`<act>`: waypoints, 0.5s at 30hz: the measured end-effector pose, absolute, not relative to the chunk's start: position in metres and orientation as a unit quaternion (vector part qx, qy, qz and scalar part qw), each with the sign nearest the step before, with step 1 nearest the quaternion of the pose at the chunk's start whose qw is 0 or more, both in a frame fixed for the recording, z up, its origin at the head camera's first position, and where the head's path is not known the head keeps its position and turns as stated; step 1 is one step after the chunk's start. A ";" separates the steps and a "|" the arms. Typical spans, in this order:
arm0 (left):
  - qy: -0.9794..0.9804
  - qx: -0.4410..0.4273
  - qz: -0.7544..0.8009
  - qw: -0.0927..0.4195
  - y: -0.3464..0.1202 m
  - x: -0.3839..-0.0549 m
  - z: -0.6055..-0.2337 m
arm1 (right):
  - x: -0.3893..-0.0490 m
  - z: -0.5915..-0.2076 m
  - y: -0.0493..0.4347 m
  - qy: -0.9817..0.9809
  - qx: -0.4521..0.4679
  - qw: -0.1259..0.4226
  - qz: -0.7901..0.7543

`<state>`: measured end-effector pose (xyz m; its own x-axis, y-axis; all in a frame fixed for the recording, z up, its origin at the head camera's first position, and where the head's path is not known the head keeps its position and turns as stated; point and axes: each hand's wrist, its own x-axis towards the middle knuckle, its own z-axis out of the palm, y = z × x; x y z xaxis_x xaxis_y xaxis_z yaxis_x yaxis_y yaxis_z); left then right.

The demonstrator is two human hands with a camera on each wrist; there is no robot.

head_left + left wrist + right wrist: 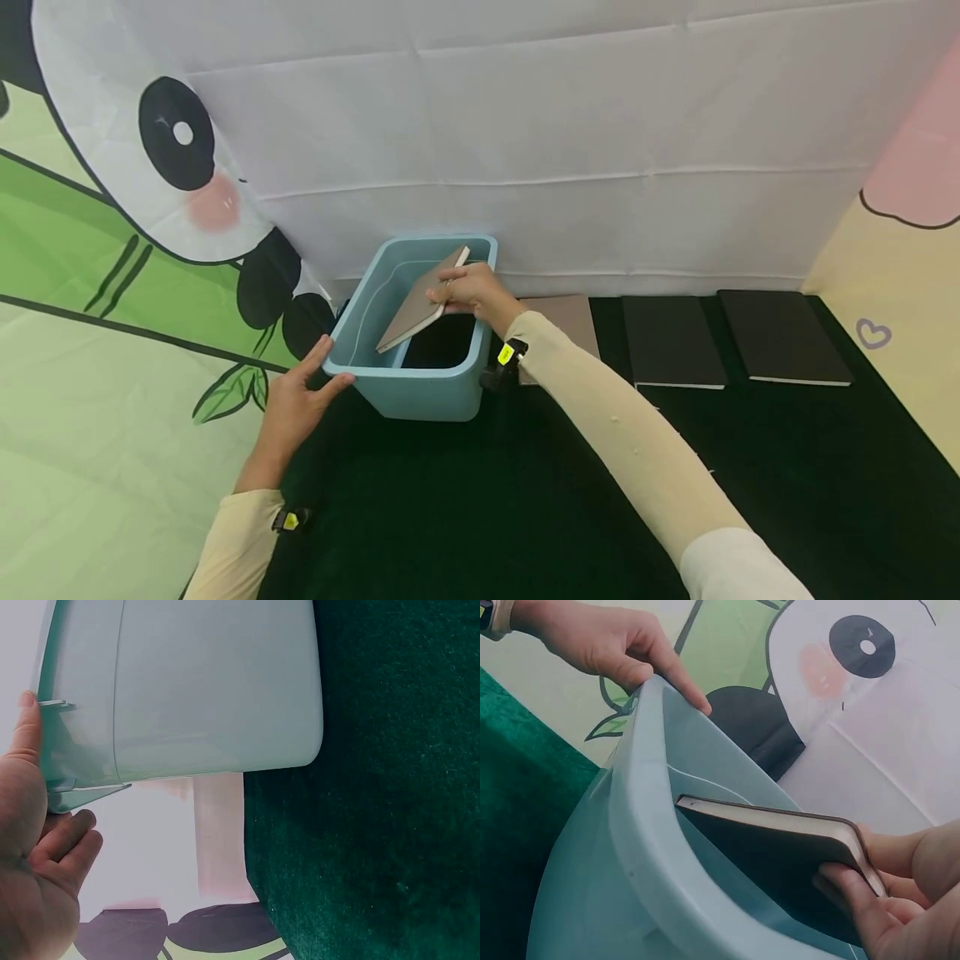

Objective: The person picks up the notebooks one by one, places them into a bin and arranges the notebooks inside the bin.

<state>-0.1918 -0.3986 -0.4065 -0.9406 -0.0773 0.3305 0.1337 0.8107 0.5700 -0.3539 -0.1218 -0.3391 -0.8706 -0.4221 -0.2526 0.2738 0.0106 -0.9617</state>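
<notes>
A light blue plastic bin (420, 396) stands near the back wall. At its near left corner, my left hand (294, 407) holds the rim with the thumb on the front side and fingers on the left side. My right hand (476, 293) pinches a grey-brown notebook (416, 308) by its right edge, thumb on one cover and fingers on the other. That notebook is tilted, partly inside the bin's opening. Underneath it, a black flat thing (442, 343) shows inside the bin. The right wrist view shows the notebook's pale page edges (780, 819) and dark-looking underside.
To the right of the bin lie another grey-brown notebook (566, 321), partly behind my right forearm, and two black notebooks (672, 342) in a row. Dark green cloth (450, 500) covers the table. A white cloth wall (562, 150) rises behind, with printed side panels left and right.
</notes>
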 end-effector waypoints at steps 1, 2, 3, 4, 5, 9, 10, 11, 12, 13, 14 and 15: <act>-0.936 -0.015 -0.307 0.172 -0.399 -0.191 -0.407 | -0.353 -0.339 -0.123 0.669 -0.060 0.248 -0.698; -0.936 -0.015 -0.305 0.173 -0.399 -0.191 -0.407 | -0.352 -0.339 -0.124 0.674 -0.065 0.247 -0.693; -0.936 -0.015 -0.305 0.174 -0.399 -0.191 -0.407 | -0.351 -0.339 -0.124 0.680 -0.070 0.246 -0.686; -0.936 -0.016 -0.304 0.176 -0.399 -0.191 -0.408 | -0.351 -0.338 -0.125 0.687 -0.075 0.247 -0.679; -0.936 -0.018 -0.303 0.179 -0.399 -0.191 -0.408 | -0.351 -0.338 -0.126 0.695 -0.080 0.247 -0.671; -0.934 -0.023 -0.304 0.184 -0.399 -0.192 -0.411 | -0.351 -0.340 -0.127 0.727 -0.091 0.251 -0.633; -0.934 -0.023 -0.306 0.184 -0.399 -0.192 -0.411 | -0.351 -0.340 -0.127 0.735 -0.094 0.253 -0.622; -0.933 -0.023 -0.307 0.184 -0.399 -0.192 -0.411 | -0.351 -0.341 -0.127 0.744 -0.097 0.252 -0.611; -0.933 -0.022 -0.309 0.184 -0.399 -0.192 -0.411 | -0.351 -0.341 -0.127 0.753 -0.103 0.251 -0.600; -0.933 -0.021 -0.310 0.182 -0.400 -0.192 -0.411 | -0.351 -0.341 -0.127 0.761 -0.109 0.248 -0.589; -0.933 -0.020 -0.311 0.180 -0.399 -0.191 -0.411 | -0.351 -0.341 -0.126 0.772 -0.114 0.242 -0.577; -0.933 -0.019 -0.312 0.179 -0.399 -0.191 -0.410 | -0.350 -0.340 -0.125 0.784 -0.122 0.232 -0.562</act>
